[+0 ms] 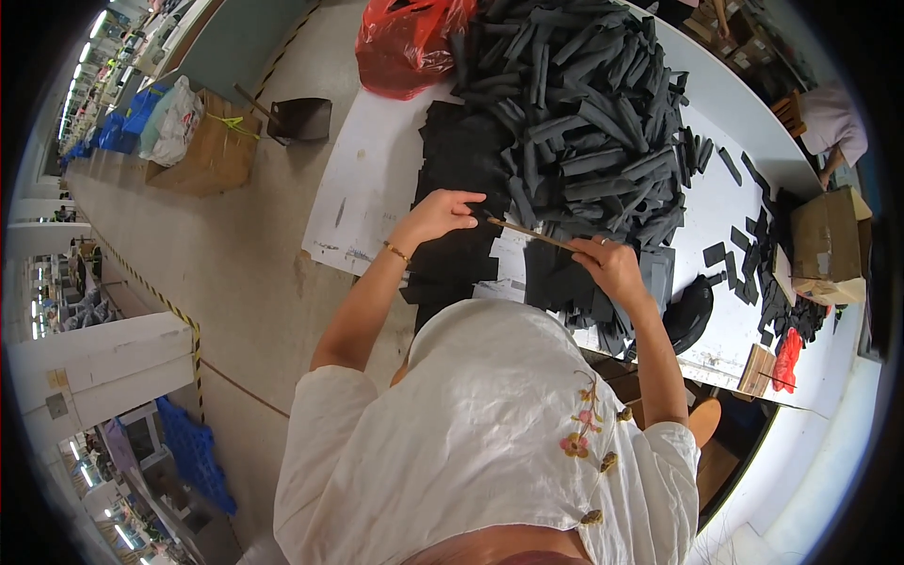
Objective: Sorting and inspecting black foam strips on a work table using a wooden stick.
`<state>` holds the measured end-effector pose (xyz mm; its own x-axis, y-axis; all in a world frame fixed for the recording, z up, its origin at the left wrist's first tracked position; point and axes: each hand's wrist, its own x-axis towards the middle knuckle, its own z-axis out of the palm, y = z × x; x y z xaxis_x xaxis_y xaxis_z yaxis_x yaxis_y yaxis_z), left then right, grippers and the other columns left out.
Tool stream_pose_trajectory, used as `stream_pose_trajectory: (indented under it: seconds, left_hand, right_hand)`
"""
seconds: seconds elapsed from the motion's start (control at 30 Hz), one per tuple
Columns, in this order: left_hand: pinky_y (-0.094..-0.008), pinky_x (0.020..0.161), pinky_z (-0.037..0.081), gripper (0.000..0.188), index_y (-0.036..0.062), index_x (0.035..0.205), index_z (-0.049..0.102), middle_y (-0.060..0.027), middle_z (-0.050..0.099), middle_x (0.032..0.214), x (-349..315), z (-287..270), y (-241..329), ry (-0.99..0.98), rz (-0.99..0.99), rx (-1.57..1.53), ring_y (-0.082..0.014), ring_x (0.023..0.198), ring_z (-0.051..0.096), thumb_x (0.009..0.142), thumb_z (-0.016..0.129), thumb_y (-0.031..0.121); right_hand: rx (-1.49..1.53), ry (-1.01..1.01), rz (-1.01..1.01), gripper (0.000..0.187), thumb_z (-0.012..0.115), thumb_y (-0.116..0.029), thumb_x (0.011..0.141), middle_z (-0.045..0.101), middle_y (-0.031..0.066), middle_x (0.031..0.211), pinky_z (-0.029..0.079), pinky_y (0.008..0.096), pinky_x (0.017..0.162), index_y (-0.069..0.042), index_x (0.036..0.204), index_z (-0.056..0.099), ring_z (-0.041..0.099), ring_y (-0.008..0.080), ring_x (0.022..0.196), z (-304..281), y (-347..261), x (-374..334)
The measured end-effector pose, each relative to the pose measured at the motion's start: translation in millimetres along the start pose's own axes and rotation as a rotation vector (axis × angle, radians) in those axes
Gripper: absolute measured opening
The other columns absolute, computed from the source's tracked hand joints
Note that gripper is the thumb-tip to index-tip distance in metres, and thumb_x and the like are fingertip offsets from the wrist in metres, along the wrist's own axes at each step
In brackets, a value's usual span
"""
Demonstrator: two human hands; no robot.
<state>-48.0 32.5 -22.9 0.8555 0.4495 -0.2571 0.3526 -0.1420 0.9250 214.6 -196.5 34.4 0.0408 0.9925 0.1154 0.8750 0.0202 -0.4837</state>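
My right hand (609, 264), with a ring on one finger, is closed around one end of a thin wooden stick (537, 234). The stick slants up to the left, and its far tip comes close to my left hand (441, 217). Thumb and fingers of that left hand are bent around a small black fabric piece (479, 213), dark against the dark layer behind it. Beneath both hands lie flat overlapping black fabric pieces (459, 169). Beyond them rises a large heap of rolled black fabric tubes (603, 122).
The white table (353, 179) carries a red plastic bag (412, 47) at its far left. Loose black pieces (744, 259), a cardboard box (829, 235) and a small red bag (786, 360) lie right. A dustpan (301, 121) and a large carton (212, 146) stand on the floor. Another person (833, 122) is far right.
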Motion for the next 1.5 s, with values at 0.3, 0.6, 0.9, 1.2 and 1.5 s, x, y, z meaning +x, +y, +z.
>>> stream_pose_trajectory:
  seconds: [0.3,0.6,0.9,1.2,1.5]
  left_hand:
    - [-0.0258,0.079,0.049,0.050,0.0091,0.130,0.056,-0.0129,0.071,0.094,6.5,-1.7,1.8,-0.031,0.026,0.065,-0.0106,0.082,0.063,0.082,0.068,0.006]
    - [-0.0254,0.077,0.049,0.050,0.0089,0.131,0.055,-0.0119,0.071,0.091,12.3,-3.6,7.5,-0.069,0.026,0.075,-0.0085,0.081,0.062,0.083,0.068,0.008]
    - [-0.0267,0.072,0.049,0.020,-0.0015,0.093,0.057,-0.0115,0.070,0.086,15.5,1.8,10.4,-0.089,-0.057,0.046,-0.0121,0.077,0.064,0.085,0.068,0.013]
    - [-0.0264,0.075,0.048,0.023,-0.0018,0.109,0.060,-0.0104,0.070,0.089,16.7,3.7,0.6,-0.108,-0.021,0.001,-0.0114,0.079,0.062,0.088,0.061,0.007]
    - [-0.0246,0.074,0.047,0.032,0.0026,0.121,0.057,-0.0030,0.066,0.084,14.9,7.7,4.7,-0.157,-0.012,0.025,-0.0070,0.078,0.056,0.089,0.059,0.005]
  right_hand:
    - [0.006,0.035,0.034,0.020,0.069,-0.014,0.079,0.062,0.0098,0.073,0.048,0.0391,0.058,-0.012,0.099,0.071,0.061,0.0289,0.064,-6.0,5.2,-0.2]
    - [0.040,0.013,0.027,0.019,0.069,-0.014,0.079,0.062,0.0110,0.073,0.048,0.0388,0.059,-0.010,0.098,0.070,0.061,0.0297,0.065,-6.8,7.8,-1.2]
    - [0.045,0.022,0.078,0.021,0.069,-0.014,0.079,0.061,0.0110,0.073,0.048,0.0385,0.058,-0.010,0.100,0.070,0.061,0.0295,0.064,-9.9,5.3,-1.2]
    - [0.075,0.021,0.068,0.020,0.069,-0.013,0.079,0.062,0.0114,0.075,0.048,0.0377,0.059,-0.008,0.099,0.070,0.061,0.0295,0.065,-11.0,8.0,-3.6]
    - [0.051,0.014,0.059,0.019,0.069,-0.013,0.079,0.062,0.0113,0.075,0.048,0.0379,0.058,-0.007,0.097,0.070,0.061,0.0299,0.063,-9.1,11.2,-3.1]
